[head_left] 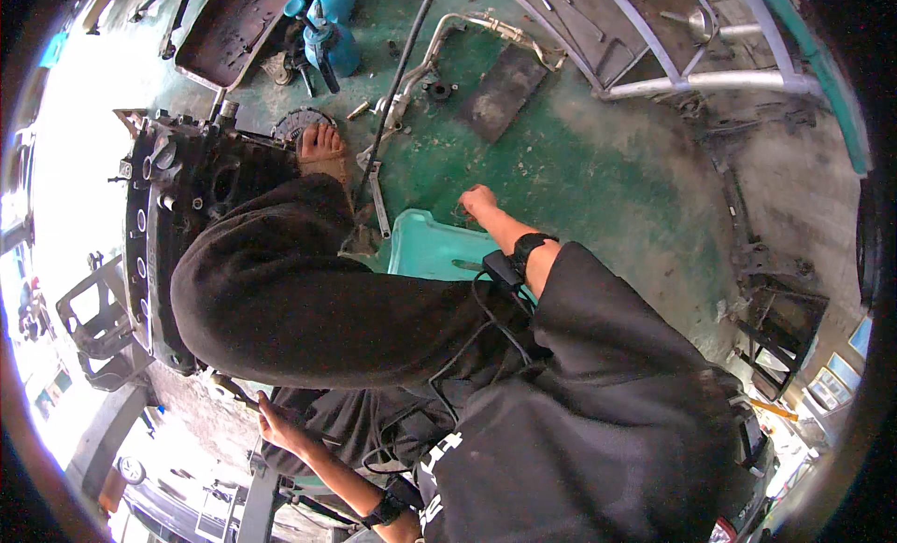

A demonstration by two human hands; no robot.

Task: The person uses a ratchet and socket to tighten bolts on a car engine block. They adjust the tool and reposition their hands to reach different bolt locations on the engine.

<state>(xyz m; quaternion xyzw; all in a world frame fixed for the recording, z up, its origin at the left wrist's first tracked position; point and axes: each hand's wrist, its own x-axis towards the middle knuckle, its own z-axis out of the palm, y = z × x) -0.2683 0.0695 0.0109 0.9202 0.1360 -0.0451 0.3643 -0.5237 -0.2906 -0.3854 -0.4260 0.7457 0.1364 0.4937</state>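
Note:
My left hand [282, 429], low in the view, is closed around the dark handle of a hand tool with a metal head [224, 384]; its exact kind is unclear. The tool's head lies close to the lower edge of a dark, greasy engine block [154, 235]. Over the green floor, beyond a teal plastic stool [420, 244], is my right hand [478, 203]. Its fingers are curled together, and whatever they may hold is too small to make out. My bent leg, in dark trousers, crosses between my two hands and hides part of the block.
A metal wrench [378, 199] lies beside my sandalled foot [322, 150]. Farther off are a bent metal pipe [439, 52], a flat dark plate [505, 92], a blue canister [332, 52] and a dark tray [210, 43]. A pale metal frame [738, 80] stands at upper right.

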